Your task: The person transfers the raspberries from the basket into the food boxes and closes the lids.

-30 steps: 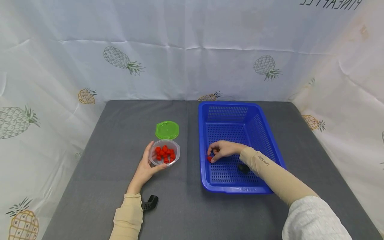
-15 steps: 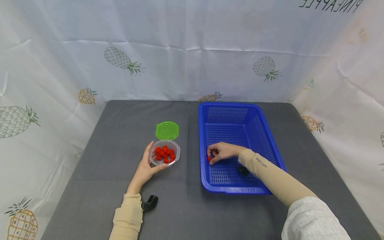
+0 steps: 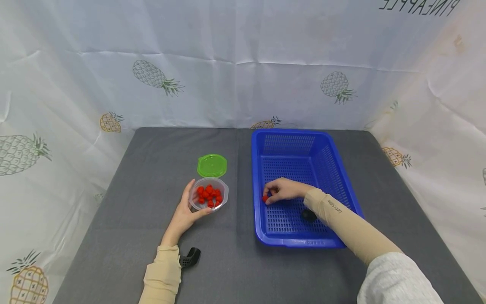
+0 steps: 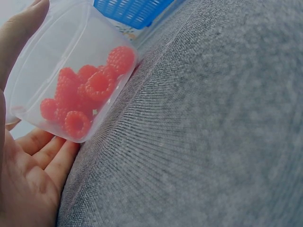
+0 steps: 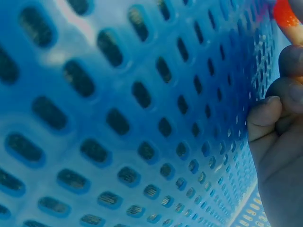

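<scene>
A clear plastic tub point(image 3: 192, 204) holding several red raspberries point(image 3: 210, 195) stands on the grey cloth. My left hand point(image 3: 183, 214) grips it from the left side, thumb at the near rim and fingers behind, as the left wrist view also shows with raspberries point(image 4: 80, 92) visible through the wall. Inside the blue basket point(image 3: 284, 242), by its left wall, my right hand point(image 3: 284, 189) pinches one raspberry point(image 3: 265, 198) between thumb and fingertips. That raspberry point(image 5: 286, 13) shows only at the top corner of the right wrist view, partly hidden by the fingers.
Just beyond the tub lies a green lid point(image 3: 211, 165). A black wrist camera point(image 3: 190, 257) sticks out beside the left sleeve, and another dark one point(image 3: 308, 215) hangs under the right forearm. White pineapple-print sheets point(image 3: 235, 88) rise around the table.
My right hand, with the raspberry at its fingertips, has shifted slightly away from me along the basket's left side. My left hand and the tub have stayed in place.
</scene>
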`<state>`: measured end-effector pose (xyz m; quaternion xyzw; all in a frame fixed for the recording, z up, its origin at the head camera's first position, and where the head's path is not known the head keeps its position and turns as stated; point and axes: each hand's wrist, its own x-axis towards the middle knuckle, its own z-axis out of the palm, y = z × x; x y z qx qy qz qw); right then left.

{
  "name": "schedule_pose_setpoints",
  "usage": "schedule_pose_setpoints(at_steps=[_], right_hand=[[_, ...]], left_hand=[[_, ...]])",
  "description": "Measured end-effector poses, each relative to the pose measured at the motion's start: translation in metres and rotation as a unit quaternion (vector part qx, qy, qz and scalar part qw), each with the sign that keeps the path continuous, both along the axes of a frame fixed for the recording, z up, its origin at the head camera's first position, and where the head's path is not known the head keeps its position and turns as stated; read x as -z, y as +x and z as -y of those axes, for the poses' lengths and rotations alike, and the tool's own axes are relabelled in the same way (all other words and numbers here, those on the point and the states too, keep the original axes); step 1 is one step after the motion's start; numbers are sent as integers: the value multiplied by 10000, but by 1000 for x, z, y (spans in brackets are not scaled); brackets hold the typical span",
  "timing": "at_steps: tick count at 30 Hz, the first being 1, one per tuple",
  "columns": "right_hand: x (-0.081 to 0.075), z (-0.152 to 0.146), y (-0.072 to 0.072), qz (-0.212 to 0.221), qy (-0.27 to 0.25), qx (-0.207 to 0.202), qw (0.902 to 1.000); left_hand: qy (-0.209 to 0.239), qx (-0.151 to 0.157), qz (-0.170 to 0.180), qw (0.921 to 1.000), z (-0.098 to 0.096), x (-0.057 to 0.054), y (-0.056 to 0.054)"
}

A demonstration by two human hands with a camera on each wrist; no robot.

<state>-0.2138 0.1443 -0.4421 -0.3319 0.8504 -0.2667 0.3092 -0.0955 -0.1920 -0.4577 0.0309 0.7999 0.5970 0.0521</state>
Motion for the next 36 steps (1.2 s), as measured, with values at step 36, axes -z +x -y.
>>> schedule_pose_setpoints(at_steps=[36], right_hand=[[-60, -27, -7, 308, -943, 1107, 9889]], left_hand=[[-58, -12, 12, 10000, -1, -2, 1]])
